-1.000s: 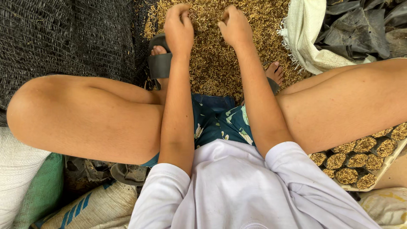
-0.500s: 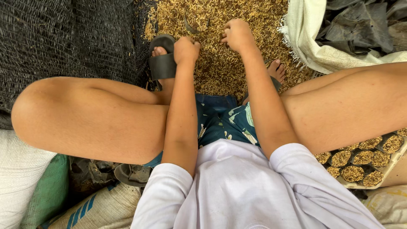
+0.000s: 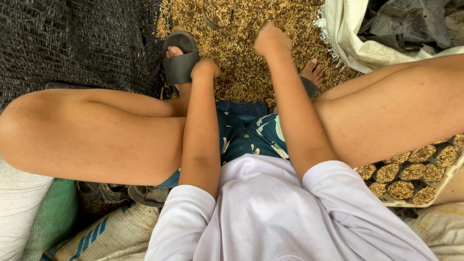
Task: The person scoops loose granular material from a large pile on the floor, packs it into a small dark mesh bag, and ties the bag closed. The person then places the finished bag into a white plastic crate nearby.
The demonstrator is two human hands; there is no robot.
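1. The person sat low with knees spread; both bare hands reached down between the legs into a heap of golden-brown husk-like material [image 3: 241, 53] spread on the ground.
2. The left hand [image 3: 205, 70] was curled loosely at the near edge of the heap, just beside the left foot in a dark slide sandal [image 3: 180, 60]. Its fingers pointed downward and away from the camera; whether they enclosed any material could not be determined.
3. The right hand [image 3: 271, 39] was set further into the heap, knuckles up, fingers bent under and hidden. It appeared closed into the loose material, but a grip on anything could not be confirmed.
4. The right foot [image 3: 311, 72] rested at the heap's right edge, near a pale woven cloth [image 3: 348, 38] with a frayed edge.
5. To the person's right, partly under the thigh, a shallow tray [image 3: 452, 181] held a batch of filled, tightly packed cylindrical rolls [image 3: 411, 176], ends up.
6. Black netting [image 3: 72, 43] lay to the left; sacks [image 3: 106, 237] lay behind the person.
7. Assessment of progress: a quantity of rolls stood finished in the tray. A large heap of loose material remained, so considerable work appeared outstanding. No part-made roll was visible in either hand.
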